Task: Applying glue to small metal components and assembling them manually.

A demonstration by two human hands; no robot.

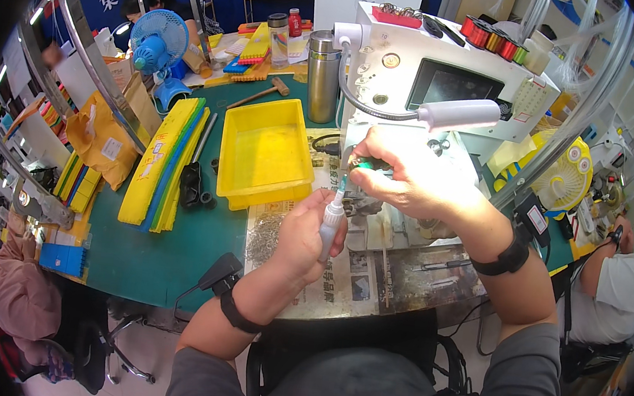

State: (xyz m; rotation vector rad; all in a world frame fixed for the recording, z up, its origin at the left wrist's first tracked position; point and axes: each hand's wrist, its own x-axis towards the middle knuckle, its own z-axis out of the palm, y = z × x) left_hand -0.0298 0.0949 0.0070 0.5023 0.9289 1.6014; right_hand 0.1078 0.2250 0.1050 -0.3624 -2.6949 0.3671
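Observation:
My left hand (294,236) is wrapped round a white squeeze bottle (331,221), which stands nearly upright with its thin greenish dispensing tip (343,184) pointing up. Just above that tip, my right hand (410,183) pinches a small green and dark piece (368,164) between thumb and fingers. Its exact kind is hard to make out, and the fingers cover part of it. Whether tip and piece touch, I cannot tell. Both hands are over the newspaper-covered front of the bench, under a white gooseneck lamp (461,116).
A yellow tray (227,169) lies left of my hands, beside stacked coloured boards (159,170). A steel flask (322,79) and a wooden mallet (262,93) are behind. At the back right is a white machine (396,36) with a screen. Other people sit on both sides.

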